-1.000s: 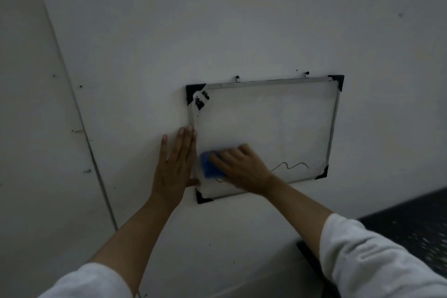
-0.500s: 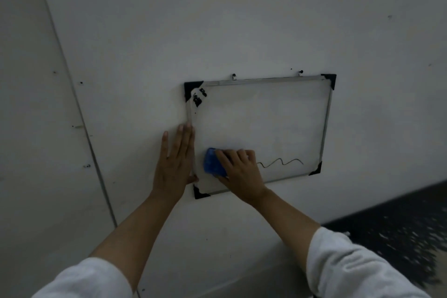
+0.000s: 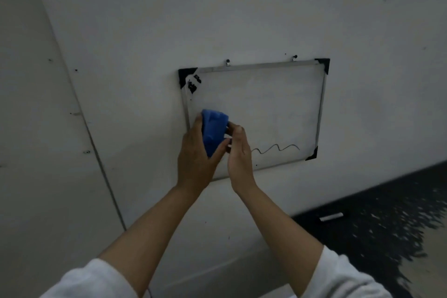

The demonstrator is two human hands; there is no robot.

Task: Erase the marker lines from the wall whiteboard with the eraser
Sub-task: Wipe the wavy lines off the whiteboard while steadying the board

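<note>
Eraser (image 3: 214, 132) now off the whiteboard (image 3: 266, 104) — gripped by left hand (image 3: 197, 159), right hand (image 3: 238, 155) pinching it.

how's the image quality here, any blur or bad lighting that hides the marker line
Head view: dim, flat lighting, no glare on the whiteboard; the wavy marker line stays legible; the dark floor at lower right is streaked with motion blur; the blue eraser and both hands are fairly sharp; wide-angle tilt skews the frame.
</note>
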